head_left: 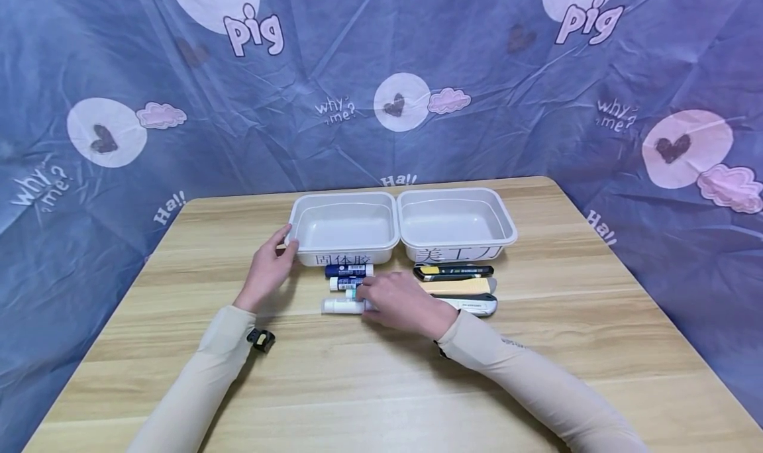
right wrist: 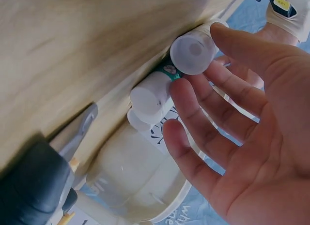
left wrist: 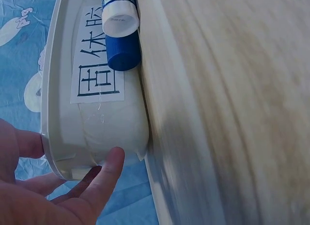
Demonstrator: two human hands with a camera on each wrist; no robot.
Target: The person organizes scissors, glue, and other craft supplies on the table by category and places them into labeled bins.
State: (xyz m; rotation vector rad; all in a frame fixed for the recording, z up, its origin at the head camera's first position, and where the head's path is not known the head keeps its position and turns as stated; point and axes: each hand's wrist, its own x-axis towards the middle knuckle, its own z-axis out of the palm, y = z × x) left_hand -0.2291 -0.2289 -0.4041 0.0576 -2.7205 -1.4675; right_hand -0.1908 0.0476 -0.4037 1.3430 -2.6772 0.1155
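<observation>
My left hand [head_left: 271,271] holds the near left corner of the left white plastic box [head_left: 342,249], thumb and fingers about its rim [left wrist: 47,113]. Bent over the row of glue sticks, my right hand [head_left: 402,304] has its thumb and fingertips on either side of the nearest one, a white glue stick [head_left: 340,306] with a translucent end [right wrist: 191,53]. Right behind it lies a glue stick with a teal band [head_left: 350,294], partly covered by the fingers. Two blue-and-white glue sticks, one [head_left: 342,283] behind the other [head_left: 346,271], lie closest to the box.
Beside the left box stands a second white box [head_left: 456,251]; both carry printed labels on their fronts. Before it lie a black-and-yellow utility knife [head_left: 456,272], a yellow one [head_left: 459,285] and a grey one [head_left: 477,305]. A patterned blue cloth [head_left: 334,148] hangs behind the wooden table [head_left: 334,400].
</observation>
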